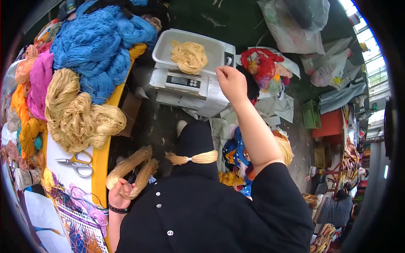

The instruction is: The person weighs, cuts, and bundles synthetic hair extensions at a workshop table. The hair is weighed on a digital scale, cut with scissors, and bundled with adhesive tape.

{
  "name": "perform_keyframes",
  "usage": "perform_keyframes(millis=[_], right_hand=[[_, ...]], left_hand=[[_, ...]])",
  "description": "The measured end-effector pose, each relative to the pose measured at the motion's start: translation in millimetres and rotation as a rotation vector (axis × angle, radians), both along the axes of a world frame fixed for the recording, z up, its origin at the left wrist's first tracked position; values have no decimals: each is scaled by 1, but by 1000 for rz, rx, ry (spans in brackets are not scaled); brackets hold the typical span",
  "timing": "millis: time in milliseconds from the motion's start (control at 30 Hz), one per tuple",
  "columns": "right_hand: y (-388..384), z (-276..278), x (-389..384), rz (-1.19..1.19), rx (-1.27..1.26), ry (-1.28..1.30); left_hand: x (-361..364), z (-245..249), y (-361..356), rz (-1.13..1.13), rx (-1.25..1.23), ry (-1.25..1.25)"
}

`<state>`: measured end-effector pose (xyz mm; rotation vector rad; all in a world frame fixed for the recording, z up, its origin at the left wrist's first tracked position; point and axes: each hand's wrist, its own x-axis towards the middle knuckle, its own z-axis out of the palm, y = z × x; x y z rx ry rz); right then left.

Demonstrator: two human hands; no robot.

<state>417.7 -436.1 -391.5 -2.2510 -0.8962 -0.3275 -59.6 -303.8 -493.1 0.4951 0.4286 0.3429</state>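
My left hand (120, 193) is closed round one end of a looped tan yarn skein (147, 175), which hangs beside my left leg. Just off the right front corner of a digital scale (184, 82), my right hand (233, 84) has its fingers pinched together; I cannot make out anything in them. On the scale sits a white plastic tray (158, 55) with a loose heap of pale tan yarn (189, 57) in it. Across my lap lies a short tan yarn bundle (204, 157), bound at its middle with a white band.
The table (100, 168) on my left bears blue yarn (90, 40), a tan hank pile (80, 109), scissors (78, 163) and a thread sample card (86, 221). Multicoloured yarn (263, 67) lies right of the scale. Plastic bags (295, 25) rest beyond, and a person (335, 209) is far right.
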Motion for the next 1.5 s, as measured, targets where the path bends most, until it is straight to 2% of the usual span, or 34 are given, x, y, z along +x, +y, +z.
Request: perform_keyframes(millis=[100,167,267,333,367,500,567,700,800,867,900,933,1000,1067,1133,1233,1300,1333,1400,1433,1500], right_hand=[[-23,-65,50,-127,-308,40],[-32,-107,67,-44,-461,118],[-29,-126,59,47,-496,19],[-24,-134,57,49,-492,15],[-24,-139,59,67,-497,-72],[-24,-143,63,137,-490,-178],[-23,-145,64,165,-497,-262],[-18,-148,56,106,-430,-237],[-21,-136,53,53,-409,-126],[-24,-119,43,-62,-284,-96],[-30,-123,46,-33,26,-99],[-28,-106,40,-100,147,-247],[-19,-73,28,-88,203,-383],[3,-39,0,99,137,-199],[30,-22,-12,211,-31,-412],[64,-46,3,341,-150,-592],[75,-54,15,342,-211,-662],[77,-53,20,326,-270,-539],[82,-27,15,313,-45,-156],[91,-27,31,337,134,-138],[96,35,36,563,467,882]], left_hand=[[23,44,-4,-25,418,30],[29,66,-5,-29,456,49],[39,81,-11,4,501,10],[38,82,-13,52,419,13],[39,84,-15,68,440,44],[36,75,-17,92,357,91],[37,69,-18,192,238,154],[44,69,-17,180,248,148],[46,71,-18,185,242,155],[42,70,-17,211,233,155],[39,69,-17,238,224,157],[36,67,-17,249,222,160],[34,64,-16,254,214,148],[36,63,-17,245,204,155],[41,64,-15,236,200,150],[40,65,-17,269,173,150],[34,64,-16,290,156,150],[29,63,-15,306,157,149],[21,60,-13,326,154,146],[19,60,-11,325,158,135],[14,61,-6,367,148,131]])
